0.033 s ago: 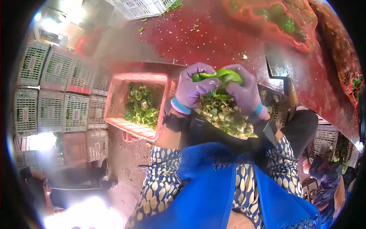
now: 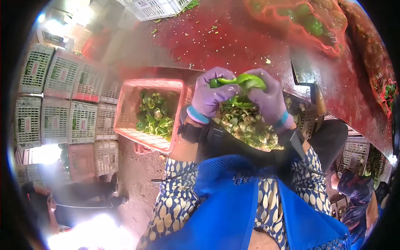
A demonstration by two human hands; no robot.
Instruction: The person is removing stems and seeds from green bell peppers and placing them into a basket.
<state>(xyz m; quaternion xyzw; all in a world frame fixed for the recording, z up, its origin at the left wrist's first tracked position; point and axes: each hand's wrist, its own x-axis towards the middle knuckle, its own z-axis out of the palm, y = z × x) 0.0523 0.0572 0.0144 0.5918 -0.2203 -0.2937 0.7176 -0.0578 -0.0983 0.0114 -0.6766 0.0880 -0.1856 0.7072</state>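
I have the bright green, glossy, hollow pepper between both hands, held up over a heap of scraps; I can't tell whether it is one piece or two halves pressed together. The left hand, in a thin lilac glove, has its fingers curled in and its thumb laid along the near side, pinching the pepper's left end. The right hand, gloved the same, wraps the other end, fingers over the top and thumb below, with hardly any gap. I'd judge the two-ended grip is there to steady the slippery flesh and give each thumb something to push against.

Just below the pepper lies the heap of pale cores and green trimmings, placed, I suspect, so that bits drop straight onto it. Left of the pepper, the pink slatted plastic crate holds cut green pepper pieces, within easy reach of the left hand. To the pepper's right, a dark-bladed knife with a wooden handle rests with its handle toward me, likely for quick pickup. Beyond the pepper spreads the wet red tabletop, and far right on it sits a red mesh sack of green peppers.
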